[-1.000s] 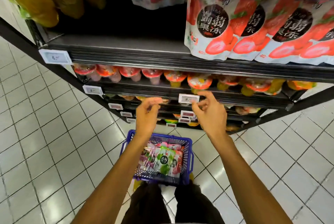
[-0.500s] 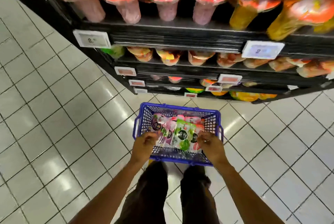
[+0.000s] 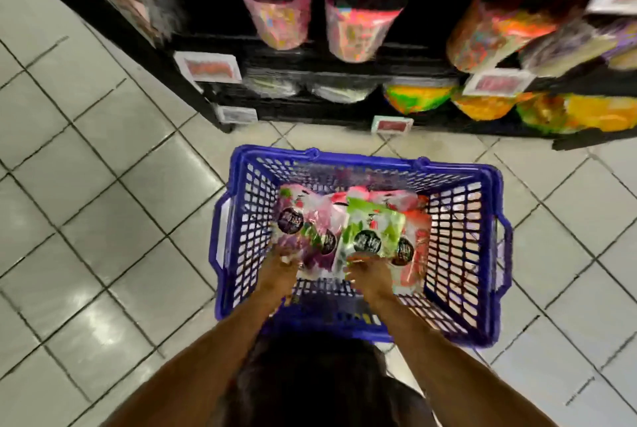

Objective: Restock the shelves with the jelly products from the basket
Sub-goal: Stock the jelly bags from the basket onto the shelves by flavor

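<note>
A blue plastic basket (image 3: pixel 358 160) stands on the tiled floor in front of the black shelves (image 3: pixel 348 69). It holds several jelly bags: a purple one (image 3: pixel 310 219) at the left, a green one (image 3: pixel 375 225) on top in the middle, and a red one (image 3: pixel 418 247) at the right. Both my hands reach inside from the near side. My left hand (image 3: pixel 281 268) rests on the near edge of the purple bag, its fingers blurred. My right hand (image 3: pixel 370 271) curls its fingers around the near edge of the green bag.
The low shelves carry jelly cups (image 3: pixel 275 18) and colourful bags (image 3: pixel 418 99), with price tags (image 3: pixel 208 67) on their front edges. Grey floor tiles (image 3: pixel 103 185) lie left and right of the basket. My dark-clothed legs (image 3: pixel 310 382) stand right behind it.
My hands dropped from the shelf's price tag to the basket and now lie on the bags inside. My view swung down and closer to the basket.
</note>
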A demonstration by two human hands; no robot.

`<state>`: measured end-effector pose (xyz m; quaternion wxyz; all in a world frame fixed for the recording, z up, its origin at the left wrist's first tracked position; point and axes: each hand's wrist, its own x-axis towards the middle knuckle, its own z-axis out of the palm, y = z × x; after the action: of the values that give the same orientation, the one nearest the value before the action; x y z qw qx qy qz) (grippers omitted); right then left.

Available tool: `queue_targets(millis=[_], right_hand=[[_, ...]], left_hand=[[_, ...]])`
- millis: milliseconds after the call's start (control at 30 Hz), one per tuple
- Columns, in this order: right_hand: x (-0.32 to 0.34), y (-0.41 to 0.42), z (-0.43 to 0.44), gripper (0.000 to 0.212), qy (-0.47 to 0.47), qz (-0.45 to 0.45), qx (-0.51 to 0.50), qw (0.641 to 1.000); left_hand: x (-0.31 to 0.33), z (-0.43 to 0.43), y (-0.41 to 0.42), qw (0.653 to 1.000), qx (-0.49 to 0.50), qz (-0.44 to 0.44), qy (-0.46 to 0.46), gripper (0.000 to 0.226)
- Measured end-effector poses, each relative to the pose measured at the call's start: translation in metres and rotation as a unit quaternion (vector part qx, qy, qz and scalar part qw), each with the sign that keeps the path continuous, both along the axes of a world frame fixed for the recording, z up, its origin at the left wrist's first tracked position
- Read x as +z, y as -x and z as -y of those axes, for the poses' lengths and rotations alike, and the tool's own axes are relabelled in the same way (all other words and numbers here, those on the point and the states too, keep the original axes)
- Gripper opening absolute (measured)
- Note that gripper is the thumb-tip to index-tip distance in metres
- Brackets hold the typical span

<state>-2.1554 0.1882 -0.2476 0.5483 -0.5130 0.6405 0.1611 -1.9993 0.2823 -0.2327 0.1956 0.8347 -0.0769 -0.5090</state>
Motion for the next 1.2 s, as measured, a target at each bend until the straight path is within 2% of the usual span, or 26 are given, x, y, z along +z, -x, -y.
queue_targets(millis=[133, 267, 400, 467, 533, 600, 667, 767, 867, 1000, 1033, 1100, 1200], right_hand=[[-0.074, -0.026, -0.012, 0.022, -0.003, -0.005, 0.076, 0.997], [-0.124, -0.048, -0.026, 0.035, -0.008, -0.052, 0.133, 0.990], [-0.141, -0.058, -0.031, 0.025, -0.041, -0.024, 0.070, 0.996], [-0.143, -0.051, -0.030, 0.013, -0.034, 0.010, 0.048, 0.998], [-0.134, -0.042, -0.024, 0.006, -0.065, 0.063, 0.006, 0.996], [-0.123, -0.035, -0.016, 0.014, -0.102, 0.098, -0.037, 0.989], [-0.102, -0.030, -0.008, 0.014, -0.119, 0.106, -0.076, 0.984], [-0.062, -0.021, 0.001, 0.020, -0.121, 0.101, -0.188, 0.969], [0.004, -0.013, 0.014, 0.030, -0.093, 0.136, -0.270, 0.949], [0.118, -0.004, 0.035, 0.041, -0.033, 0.216, -0.350, 0.911], [0.155, -0.002, 0.043, 0.036, -0.027, 0.225, -0.366, 0.903], [0.224, 0.002, 0.050, 0.009, -0.040, 0.256, -0.382, 0.887], [0.336, 0.004, 0.062, 0.043, -0.005, 0.321, -0.350, 0.880]], left_hand=[[-0.075, 0.020, -0.010, 1.000, 0.009, 0.020, 0.022, 0.031], [-0.130, 0.036, -0.024, 0.991, -0.058, 0.118, -0.017, 0.063], [-0.157, 0.042, -0.023, 0.975, -0.132, 0.167, -0.072, 0.090], [-0.163, 0.044, -0.027, 0.971, -0.166, 0.150, -0.084, 0.089], [-0.163, 0.044, -0.039, 0.980, -0.159, 0.089, -0.080, 0.070], [-0.156, 0.043, -0.049, 0.994, -0.085, 0.024, -0.069, 0.058], [-0.139, 0.042, -0.052, 0.998, 0.043, -0.034, -0.044, 0.058], [-0.097, 0.039, -0.050, 0.983, 0.165, -0.084, 0.015, 0.060], [-0.024, 0.042, -0.046, 0.973, 0.208, -0.077, 0.066, 0.076], [0.098, 0.051, -0.046, 0.970, 0.185, -0.031, 0.153, 0.056], [0.136, 0.053, -0.048, 0.969, 0.170, -0.031, 0.174, 0.058], [0.210, 0.055, -0.051, 0.967, 0.141, -0.032, 0.209, 0.062], [0.333, 0.061, -0.058, 0.957, 0.110, -0.030, 0.268, 0.061]])
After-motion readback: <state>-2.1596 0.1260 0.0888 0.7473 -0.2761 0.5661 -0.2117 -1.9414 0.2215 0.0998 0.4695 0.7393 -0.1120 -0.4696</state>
